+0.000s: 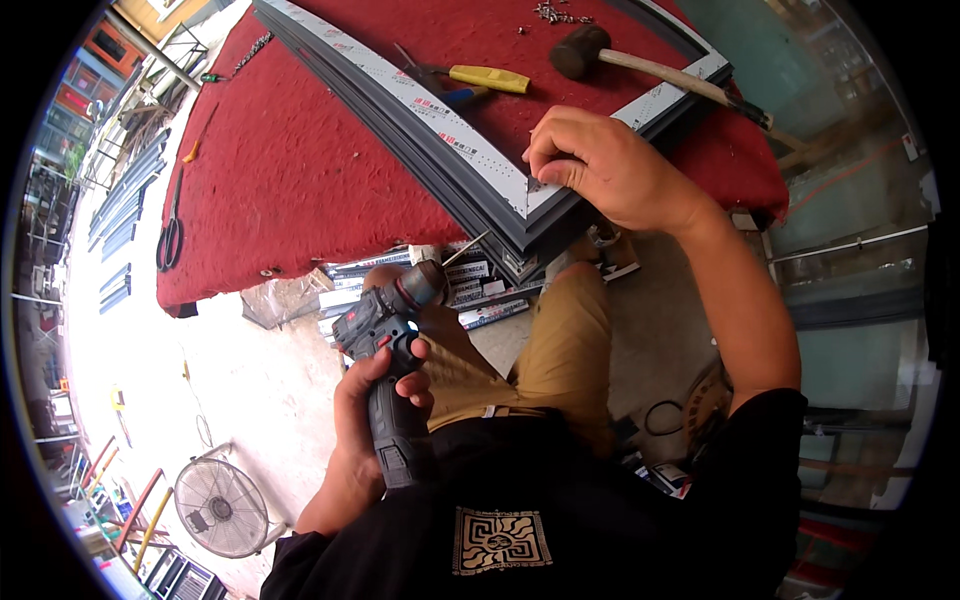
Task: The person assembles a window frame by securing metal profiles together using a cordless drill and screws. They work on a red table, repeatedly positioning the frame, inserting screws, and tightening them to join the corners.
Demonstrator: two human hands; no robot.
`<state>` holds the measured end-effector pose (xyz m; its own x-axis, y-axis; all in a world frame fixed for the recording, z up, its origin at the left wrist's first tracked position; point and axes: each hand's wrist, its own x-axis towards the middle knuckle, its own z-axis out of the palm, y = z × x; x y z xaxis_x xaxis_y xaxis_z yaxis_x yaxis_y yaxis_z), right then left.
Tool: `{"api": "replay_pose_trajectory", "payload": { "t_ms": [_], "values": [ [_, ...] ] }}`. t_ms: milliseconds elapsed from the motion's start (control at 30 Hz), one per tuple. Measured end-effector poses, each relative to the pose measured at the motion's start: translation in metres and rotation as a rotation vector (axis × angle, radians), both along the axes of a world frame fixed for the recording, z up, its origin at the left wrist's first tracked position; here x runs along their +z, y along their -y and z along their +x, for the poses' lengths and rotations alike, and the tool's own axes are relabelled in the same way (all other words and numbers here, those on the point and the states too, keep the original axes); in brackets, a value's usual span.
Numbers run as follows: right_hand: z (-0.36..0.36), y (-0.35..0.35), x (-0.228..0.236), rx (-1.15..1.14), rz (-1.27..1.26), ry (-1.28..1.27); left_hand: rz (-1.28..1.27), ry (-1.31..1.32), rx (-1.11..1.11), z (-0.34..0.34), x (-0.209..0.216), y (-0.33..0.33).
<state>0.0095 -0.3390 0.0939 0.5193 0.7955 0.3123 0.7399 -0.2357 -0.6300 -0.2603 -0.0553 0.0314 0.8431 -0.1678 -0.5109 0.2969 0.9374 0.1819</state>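
Nearest, a black shirt point(620, 530) and tan trousers point(570, 340) are filling the lower middle, and a round caged fan point(222, 508) is standing on the pale floor point(290, 390) to the left. Wrapped long pieces point(495, 310) are lying below the table's edge. Beyond the knees, a red-covered table point(270, 190) is spreading outward, carrying the frame point(420, 140), whose near corner is jutting past the table's edge toward the person. Glassy panels point(850, 270) are standing to the right.

The drill point(375, 320) is showing a dark, ribbed body and a slim metal bit. The red cover is looking fuzzy and flecked. The frame is running in long, straight, dark grey rails, its upper faces wearing white printed film and meeting at a mitred corner. Black-handled scissors point(171, 235) are lying to the left; a yellow-handled tool point(490, 78) is resting inside the frame's angle. A wooden-handled mallet point(650, 70) with a dark, blunt head is lying across the right rail, and small metal pieces point(560, 15) are scattering farther off.

The left hand point(380, 390) is closing around the drill's grip, aiming the bit up toward the frame's corner; whether it is touching, I cannot tell. The right hand point(610, 165) is reaching over that corner, bent at the elbow, its fingers curling nearly closed; whether they are pinching anything, I cannot tell.
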Motion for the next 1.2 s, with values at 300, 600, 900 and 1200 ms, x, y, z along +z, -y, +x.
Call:
{"api": "replay_pose_trajectory", "payload": {
  "t_ms": [300,600,900,1200],
  "values": [
    [-0.007,-0.006,-0.003,-0.17,0.143,-0.216,-0.033,0.032,-0.01,-0.003,-0.011,-0.003],
    [-0.004,-0.002,-0.001,-0.103,-0.285,0.114,0.002,0.031,-0.007,-0.002,-0.007,-0.002],
    [0.003,-0.042,0.043,-0.203,-0.663,-0.254,0.027,0.02,-0.014,-0.001,-0.004,-0.001],
    [0.014,-0.049,0.037,-0.216,-0.71,-0.212,0.034,-0.037,-0.021,0.002,0.003,0.0]
  ]
}}
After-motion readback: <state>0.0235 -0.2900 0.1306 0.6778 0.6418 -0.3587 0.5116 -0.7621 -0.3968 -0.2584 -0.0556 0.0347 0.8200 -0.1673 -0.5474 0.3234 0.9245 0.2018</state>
